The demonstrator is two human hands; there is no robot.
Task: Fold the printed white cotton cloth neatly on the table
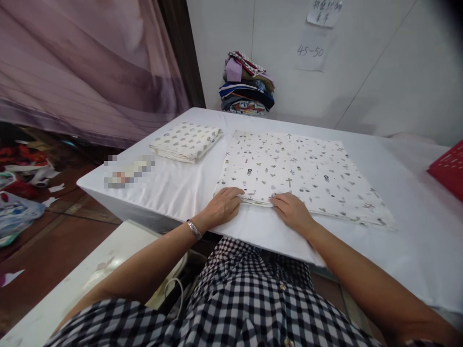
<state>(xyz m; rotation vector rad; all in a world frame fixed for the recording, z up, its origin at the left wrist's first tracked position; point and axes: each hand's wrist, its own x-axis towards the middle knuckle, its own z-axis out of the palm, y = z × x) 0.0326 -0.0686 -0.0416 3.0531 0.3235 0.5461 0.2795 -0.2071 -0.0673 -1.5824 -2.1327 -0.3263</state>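
"45-50" on a paper note (310, 50) on the wall (379, 62)

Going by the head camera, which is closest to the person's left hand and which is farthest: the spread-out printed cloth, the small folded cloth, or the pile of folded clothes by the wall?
From the left hand:
1. Spread printed cloth, its near edge lies under the fingers.
2. Small folded cloth, farther back on the table, slightly to the left.
3. Pile of folded clothes, at the table's far edge against the wall.

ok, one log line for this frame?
left hand: on printed cloth near edge | right hand: same edge | cloth: flat on table | folded cloth: left
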